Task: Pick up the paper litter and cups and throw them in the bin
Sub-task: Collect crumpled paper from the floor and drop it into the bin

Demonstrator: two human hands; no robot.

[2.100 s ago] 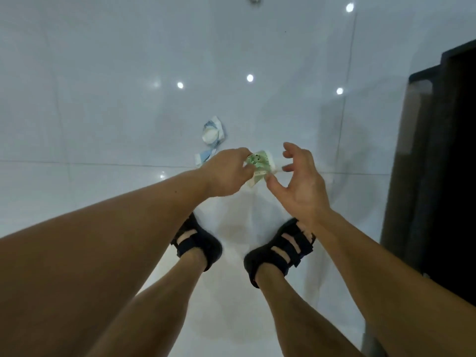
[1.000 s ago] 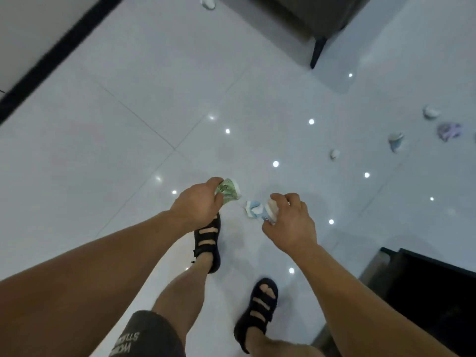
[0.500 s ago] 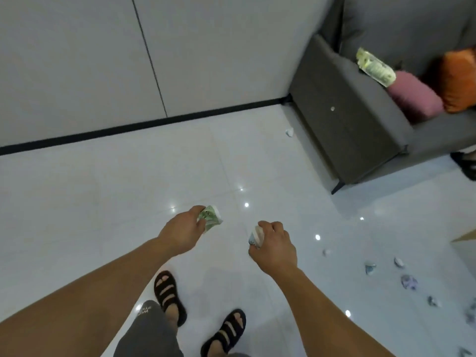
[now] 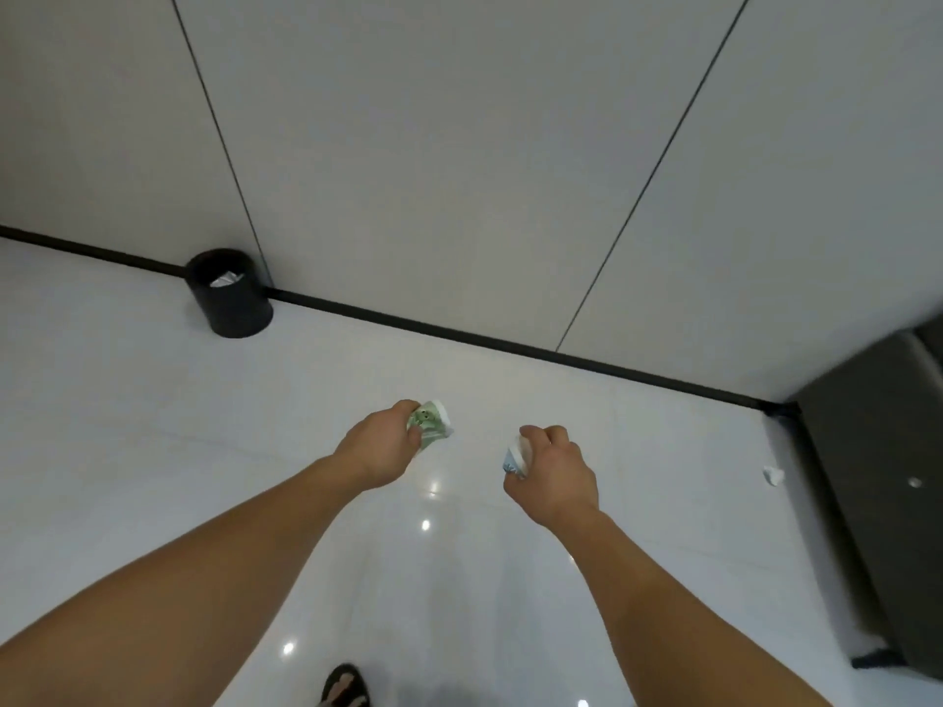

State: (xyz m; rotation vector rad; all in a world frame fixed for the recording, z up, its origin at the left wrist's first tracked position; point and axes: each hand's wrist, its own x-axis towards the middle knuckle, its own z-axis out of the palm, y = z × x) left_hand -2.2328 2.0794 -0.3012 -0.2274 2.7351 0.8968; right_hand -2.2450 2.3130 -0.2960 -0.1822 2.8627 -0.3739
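Note:
My left hand grips a crushed green and white paper cup out in front of me. My right hand grips a crumpled blue and white cup, mostly hidden by the fingers. A black round bin stands on the floor against the wall at the far left, with white paper visible inside it. A small white scrap of paper lies on the floor at the right, beside the sofa.
The floor is glossy white tile that meets a grey panelled wall along a black skirting line. A dark grey sofa fills the right edge. One sandalled foot shows at the bottom.
The view has swung left and up from the sofa and littered floor to the wall and the bin. My right hand picked up the blue cup about a second ago; both hands still hold their cups.

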